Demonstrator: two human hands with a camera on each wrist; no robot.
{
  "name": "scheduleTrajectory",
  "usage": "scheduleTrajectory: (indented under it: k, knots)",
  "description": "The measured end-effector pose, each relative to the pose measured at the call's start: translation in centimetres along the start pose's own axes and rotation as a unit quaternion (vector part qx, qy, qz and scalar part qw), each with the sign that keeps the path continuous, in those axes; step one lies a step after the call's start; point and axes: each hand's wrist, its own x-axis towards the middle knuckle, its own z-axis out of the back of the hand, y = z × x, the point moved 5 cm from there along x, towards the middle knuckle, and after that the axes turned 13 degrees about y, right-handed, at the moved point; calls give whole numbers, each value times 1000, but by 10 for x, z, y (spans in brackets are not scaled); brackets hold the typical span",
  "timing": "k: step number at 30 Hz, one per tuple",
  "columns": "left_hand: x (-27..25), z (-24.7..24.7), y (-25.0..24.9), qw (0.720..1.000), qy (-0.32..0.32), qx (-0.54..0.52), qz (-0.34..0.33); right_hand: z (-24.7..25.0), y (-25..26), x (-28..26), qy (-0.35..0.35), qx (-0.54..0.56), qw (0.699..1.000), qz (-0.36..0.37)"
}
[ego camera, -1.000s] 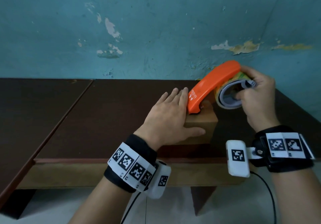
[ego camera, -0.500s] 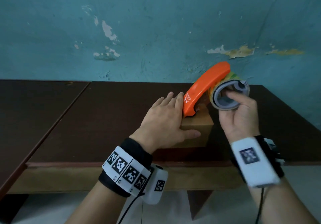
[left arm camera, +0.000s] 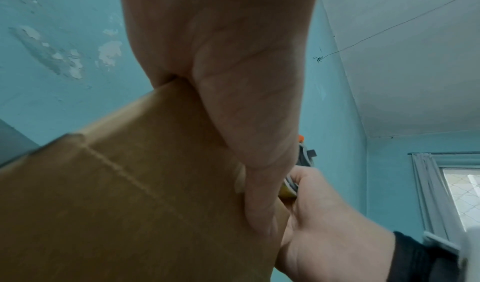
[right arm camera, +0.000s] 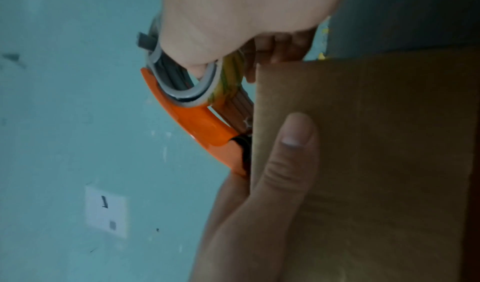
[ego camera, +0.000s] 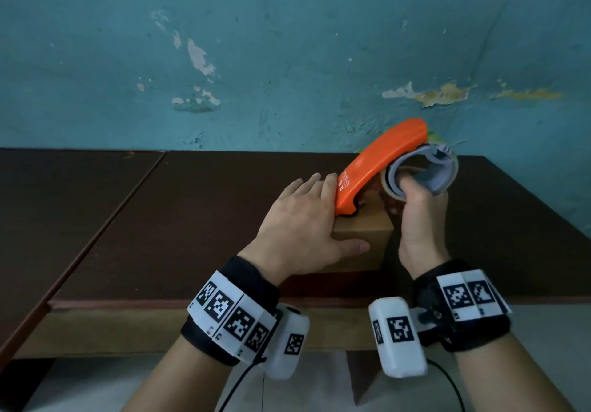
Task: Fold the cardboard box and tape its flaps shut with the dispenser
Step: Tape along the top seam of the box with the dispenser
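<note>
Near the tabletop's front edge, right of centre: cardboard box, flaps down. Left hand spread flat on its top, thumb down the front face. Orange tape dispenser, nose on the box top, roll raised toward the wall. Right hand grips the roll, thumb apparently hooked in its core.

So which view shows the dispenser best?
The head view: the whole orange dispenser shows, nose on the box. The right wrist view shows it partly, behind the hand. The left wrist view shows only a sliver.
</note>
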Motion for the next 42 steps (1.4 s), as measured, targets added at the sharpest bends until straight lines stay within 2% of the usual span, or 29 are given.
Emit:
scheduleTrajectory:
  k: [3, 11, 18, 25, 42]
  knots:
    - [0, 0, 0, 1000, -1, 1, -1, -2, 1, -1, -9, -17, 1000, -13]
    - [0, 0, 1, 999, -27, 15, 9, -11, -1, -3, -24, 78, 995, -53]
    - [-1, 0, 3, 999, -34, 17, 8, -9, 17, 3, 30, -79, 996, -2]
    - [-3, 2, 4, 999, -32, 32, 9, 4, 21, 8, 20, -86, 996, -15]
    - [-3, 2, 5, 999, -22, 45, 0, 37, 33, 16, -35, -119, 992, 17]
